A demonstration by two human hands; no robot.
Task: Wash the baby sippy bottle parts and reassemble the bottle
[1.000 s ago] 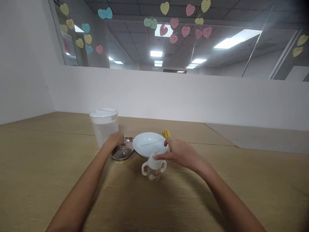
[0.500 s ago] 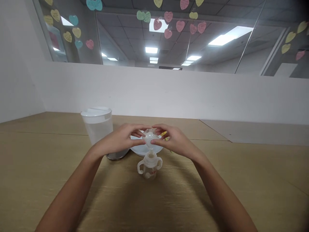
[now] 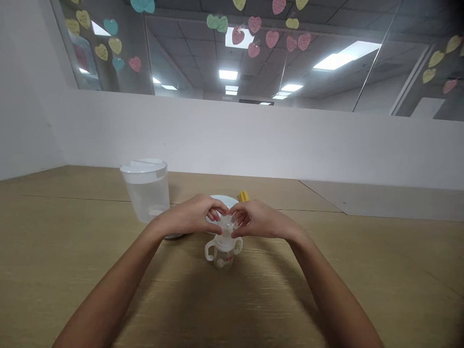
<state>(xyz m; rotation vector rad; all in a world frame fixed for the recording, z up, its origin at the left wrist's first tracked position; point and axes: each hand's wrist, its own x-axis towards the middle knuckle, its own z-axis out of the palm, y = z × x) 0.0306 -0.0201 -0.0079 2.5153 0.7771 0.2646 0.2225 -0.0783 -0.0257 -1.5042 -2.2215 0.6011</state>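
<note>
A small baby bottle (image 3: 224, 251) with two white side handles stands upright on the table. Over its teat sits a clear domed bottle cap (image 3: 227, 222), partly covered by fingers. My left hand (image 3: 203, 215) grips the cap from the left, thumb low and fingers curled at the top. From the other side my right hand (image 3: 255, 218) grips the same cap, its fingertips close to those of my left hand. Whether the cap is seated on the bottle's collar I cannot tell.
Behind my left hand stands a translucent plastic pitcher (image 3: 147, 191) with a white lid. A white plate (image 3: 221, 198) lies behind the bottle, with something yellow (image 3: 243, 195) beside it. The dark rim of a round object (image 3: 174, 236) shows under my left wrist. A white wall (image 3: 232, 135) rises at the back.
Both hands have come down with the clear cap from above the bottle onto its top. The yellow thing behind is now more visible. The bottle stays in place.
</note>
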